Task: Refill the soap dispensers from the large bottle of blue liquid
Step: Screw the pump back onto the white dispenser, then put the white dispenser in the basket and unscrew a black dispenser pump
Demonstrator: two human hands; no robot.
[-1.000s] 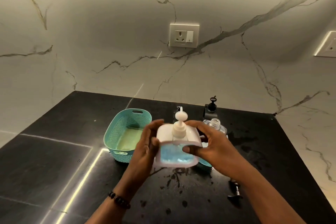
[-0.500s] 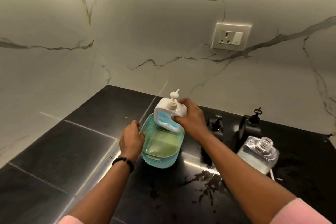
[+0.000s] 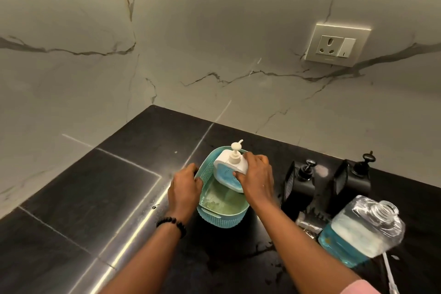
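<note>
While the left hand [image 3: 185, 186] grips the teal basket [image 3: 222, 218] by its left rim, the right hand's [image 3: 256, 178] curled fingers [image 3: 238, 174] hold a white pump dispenser [image 3: 230, 167] of blue liquid, tilted, inside it. On the black worktop [image 3: 83, 198] to the right stands the uncapped large bottle [image 3: 360, 229].

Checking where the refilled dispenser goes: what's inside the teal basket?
The white dispenser, gripped by the right hand, sits at the far end of the basket. The near floor is bare; the part under the dispenser is hidden.
</note>
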